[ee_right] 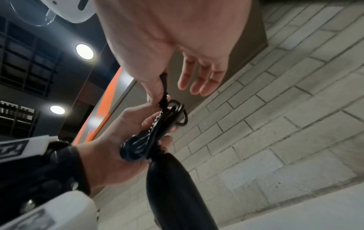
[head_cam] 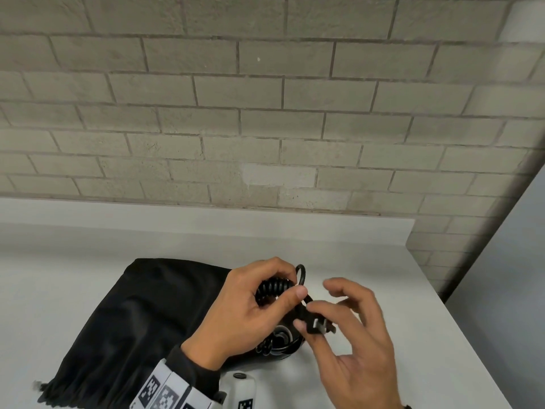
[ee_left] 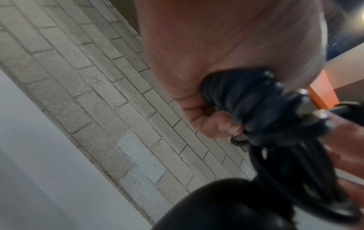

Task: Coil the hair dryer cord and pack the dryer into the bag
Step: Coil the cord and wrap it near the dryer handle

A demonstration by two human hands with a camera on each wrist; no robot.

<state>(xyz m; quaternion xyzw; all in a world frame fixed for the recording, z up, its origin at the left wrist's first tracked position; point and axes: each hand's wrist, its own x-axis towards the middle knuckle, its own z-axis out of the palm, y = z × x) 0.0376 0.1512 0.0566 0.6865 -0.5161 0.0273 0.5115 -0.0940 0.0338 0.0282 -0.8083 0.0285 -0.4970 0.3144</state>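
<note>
Clutching coiled cord (head_cam: 272, 289), left hand (head_cam: 250, 308); right hand (head_cam: 354, 329) pinches plug (head_cam: 317, 326) (table edge (head_cam: 460, 314) near).

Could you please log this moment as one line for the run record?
left hand: grips coiled cord | right hand: pinches plug | dryer: out of bag | table

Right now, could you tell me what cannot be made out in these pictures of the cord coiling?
- Hair dryer: head view, mostly hidden under the left hand and right hand; cut off by the bottom edge in both wrist views.
- Bag opening: head view, cannot tell which end opens; the near corner is cut off.
- Cord coils: left wrist view, blurred, loops uncountable.
- Plug: head view, partly covered by right-hand fingers.
</note>
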